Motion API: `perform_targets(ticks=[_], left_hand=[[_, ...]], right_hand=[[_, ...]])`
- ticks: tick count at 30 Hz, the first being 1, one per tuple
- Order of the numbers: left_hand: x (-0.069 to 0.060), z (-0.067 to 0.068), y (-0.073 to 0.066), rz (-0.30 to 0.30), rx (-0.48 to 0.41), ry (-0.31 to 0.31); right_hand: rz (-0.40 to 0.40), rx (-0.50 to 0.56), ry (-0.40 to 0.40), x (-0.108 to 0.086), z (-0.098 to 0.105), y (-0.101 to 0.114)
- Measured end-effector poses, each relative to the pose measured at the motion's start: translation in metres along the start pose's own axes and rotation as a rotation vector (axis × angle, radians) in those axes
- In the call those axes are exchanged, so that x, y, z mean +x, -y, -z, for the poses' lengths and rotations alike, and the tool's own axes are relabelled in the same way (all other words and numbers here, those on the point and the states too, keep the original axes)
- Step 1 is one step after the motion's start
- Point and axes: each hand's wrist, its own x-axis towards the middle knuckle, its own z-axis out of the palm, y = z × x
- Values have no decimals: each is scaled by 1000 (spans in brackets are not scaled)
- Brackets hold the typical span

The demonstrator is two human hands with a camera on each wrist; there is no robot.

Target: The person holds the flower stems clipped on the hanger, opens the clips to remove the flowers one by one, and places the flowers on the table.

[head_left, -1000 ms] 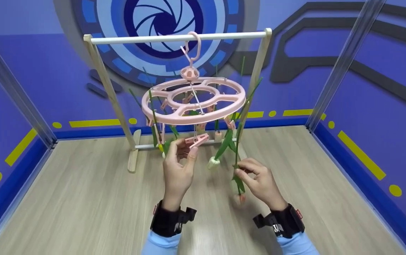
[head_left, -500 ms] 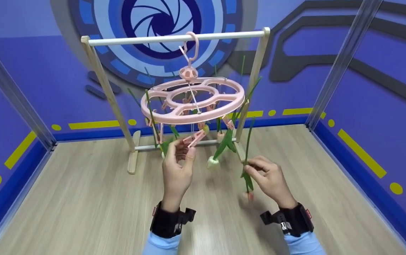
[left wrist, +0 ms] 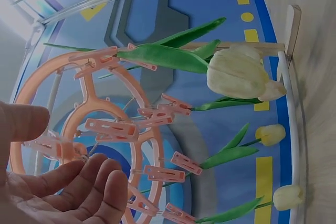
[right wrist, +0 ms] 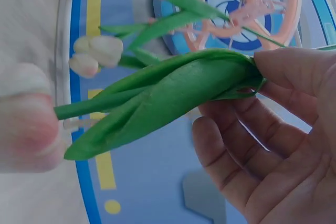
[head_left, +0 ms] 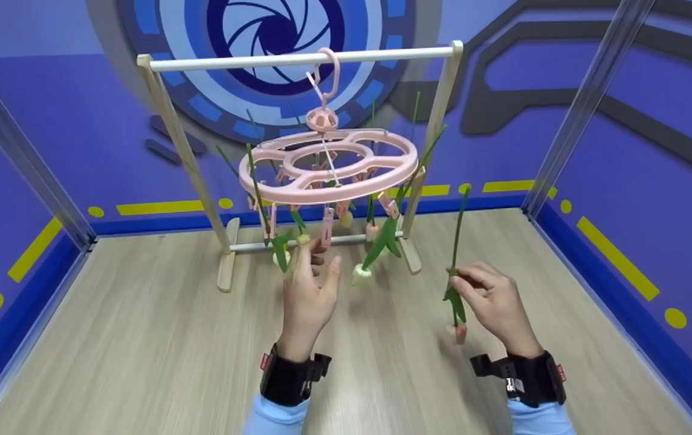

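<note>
My right hand (head_left: 497,302) pinches the stem of an artificial tulip (right wrist: 163,95), pale pink flower down and green stem pointing up. It stands off to the right of the pink round clip hanger (head_left: 297,194). In the right wrist view the thumb and forefinger meet on the stem by the leaf base. My left hand (head_left: 312,302) is below the hanger with thumb and fingers apart, its fingertips close beside a dangling pink clothes peg (head_left: 327,226). Whether they touch it I cannot tell. Other tulips hang head down from pegs, among them a white tulip (left wrist: 239,72).
The hanger hooks over the white top bar (head_left: 394,55) of a wooden-legged rack standing on the wood-grain table (head_left: 158,338). Blue and purple panels (head_left: 654,151) wall in the back and sides. A rack foot (head_left: 409,255) lies behind the right hand.
My right hand has moved to the right with the tulip, away from the hanger. My left hand has let go of the peg, which now hangs straight down instead of slanting.
</note>
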Motion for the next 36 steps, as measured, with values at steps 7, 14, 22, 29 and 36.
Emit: perform_targets(ticks=[7,14,22,29,36], left_hand=[[-9,-1,-3,-12,42,39],[-17,1,-3,-68,119,93],[-32,-2,-2,-157,225,177],[-41,-17,-1,-266,364,190],[-50,-32,-2,-363,468,206]], right_hand=[[-4,-21,-27,-4,17,-2],[-27,-59,-63,-5,29,-7],[-54,-94,-68,-6,36,-11],[-66,-148,-68,-7,43,-14],[-72,-161,-61,-6,47,-21]])
